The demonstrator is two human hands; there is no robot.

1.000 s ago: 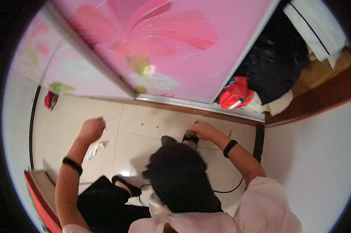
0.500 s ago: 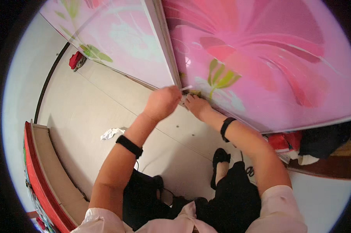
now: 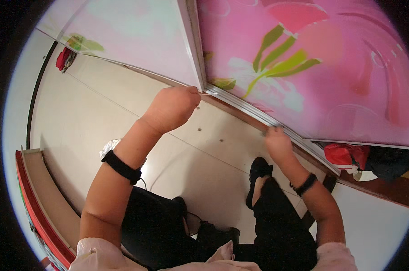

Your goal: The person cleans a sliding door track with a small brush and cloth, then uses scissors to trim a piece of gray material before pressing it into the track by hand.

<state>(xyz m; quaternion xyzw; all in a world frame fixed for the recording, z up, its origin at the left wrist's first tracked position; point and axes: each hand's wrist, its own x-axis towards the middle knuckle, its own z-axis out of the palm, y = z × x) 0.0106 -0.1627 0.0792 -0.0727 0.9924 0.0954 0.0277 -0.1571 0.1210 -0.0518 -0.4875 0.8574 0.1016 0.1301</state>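
Note:
My left hand (image 3: pixel 173 107) is closed at the foot of the corner where two flower-patterned sliding door panels overlap. A thin white strip (image 3: pixel 207 94) pokes out from its fingers over the metal bottom track (image 3: pixel 254 112). What kind of thing the strip is, I cannot tell. My right hand (image 3: pixel 279 141) hovers at or just over the track farther right, its fingers smeared by motion. Behind it stands the pink right door panel (image 3: pixel 344 99) with green leaves; the paler left door panel (image 3: pixel 136 36) stands in front of it at the far left.
Red and dark cloths (image 3: pixel 349 156) show in the gap below the right panel. A crumpled white thing (image 3: pixel 108 148) lies on the tiled floor (image 3: pixel 91 113), and a red bundle (image 3: pixel 63 59) lies far left. A red-edged piece of furniture (image 3: pixel 37 203) stands at left. My legs are below.
My right hand has moved away from my left, rightward and nearer along the track. My left hand stays by the corner with the white strip. The whole view has shifted slightly.

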